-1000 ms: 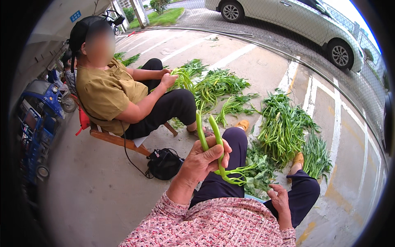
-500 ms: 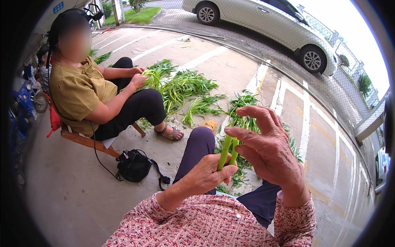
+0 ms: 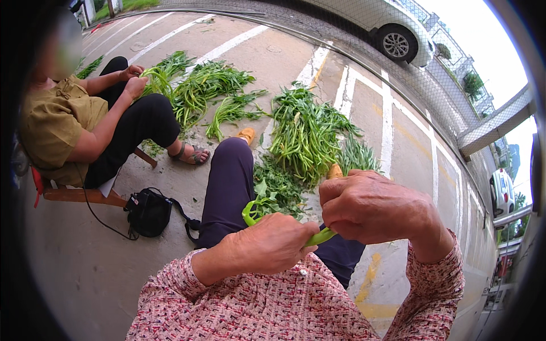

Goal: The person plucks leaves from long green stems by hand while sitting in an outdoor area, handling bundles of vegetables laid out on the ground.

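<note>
Green water spinach stems [image 3: 322, 236] run between my two hands above my lap. My left hand [image 3: 272, 243] is closed round them, and a curled stem with leaves sticks out on its far left side. Close by on the right, my right hand [image 3: 372, 209] is closed on the other end of the stems, its fingertips mostly hidden. Beyond my knees a large pile of water spinach [image 3: 307, 133] lies on the ground. Darker loose leaves [image 3: 278, 182] are heaped nearer, between my legs.
On the left a person [image 3: 62, 122] sits on a wooden chair [image 3: 85, 196], holding greens over another heap [image 3: 205, 85]. A black bag [image 3: 149, 213] with a strap rests on the concrete beside my left leg. A mesh fence and a white car [image 3: 364, 17] stand farther off.
My right hand, spread open beside the upright stems before, has closed on them. The stems have tipped from upright to nearly level. My view has swung to the right and down.
</note>
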`<state>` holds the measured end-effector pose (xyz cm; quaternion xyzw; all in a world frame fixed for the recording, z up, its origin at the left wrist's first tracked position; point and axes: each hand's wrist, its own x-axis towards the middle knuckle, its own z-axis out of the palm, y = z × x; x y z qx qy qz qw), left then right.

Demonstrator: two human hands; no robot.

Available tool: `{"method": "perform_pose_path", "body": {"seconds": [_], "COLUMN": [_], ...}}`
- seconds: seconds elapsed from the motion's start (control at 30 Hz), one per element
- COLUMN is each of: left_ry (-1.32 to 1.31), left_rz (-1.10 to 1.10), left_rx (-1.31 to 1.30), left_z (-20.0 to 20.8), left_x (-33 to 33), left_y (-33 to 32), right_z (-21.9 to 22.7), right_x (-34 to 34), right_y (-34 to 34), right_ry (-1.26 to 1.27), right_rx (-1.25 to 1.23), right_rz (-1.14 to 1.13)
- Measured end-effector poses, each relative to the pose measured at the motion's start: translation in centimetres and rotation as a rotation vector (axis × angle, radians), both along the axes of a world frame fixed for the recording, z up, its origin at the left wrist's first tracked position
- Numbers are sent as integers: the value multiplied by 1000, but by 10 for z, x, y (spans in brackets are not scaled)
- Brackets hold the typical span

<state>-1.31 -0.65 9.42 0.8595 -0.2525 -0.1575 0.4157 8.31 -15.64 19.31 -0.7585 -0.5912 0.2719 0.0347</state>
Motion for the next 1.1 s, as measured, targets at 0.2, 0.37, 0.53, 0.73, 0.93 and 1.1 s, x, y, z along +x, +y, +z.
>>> {"method": "perform_pose_path", "body": {"seconds": [0.2, 0.37, 0.53, 0.73, 0.93, 1.1], "left_ry": [12, 19, -6, -1, -4, -32], "left_rz": [-68, -90, -89, -91, -148, -178], "left_rx": [37, 35, -2, -6, 5, -10], "left_z": [-2, -1, -3, -3, -6, -10], "left_x": [-3, -5, -5, -4, -9, -9], "left_y": [-3, -1, -1, -2, -3, -3], "right_z": [-11, -27, -39, -31, -35, -33], "right_x": [-22, 0, 24, 12, 14, 12], "right_y": [-12, -9, -22, -17, -16, -15], "right_ry": [-116, -422, -287, 283, 598, 579], "right_rx": [21, 87, 229, 151, 1, -66], "right_rz": [52, -302, -556, -181, -30, -33]}}
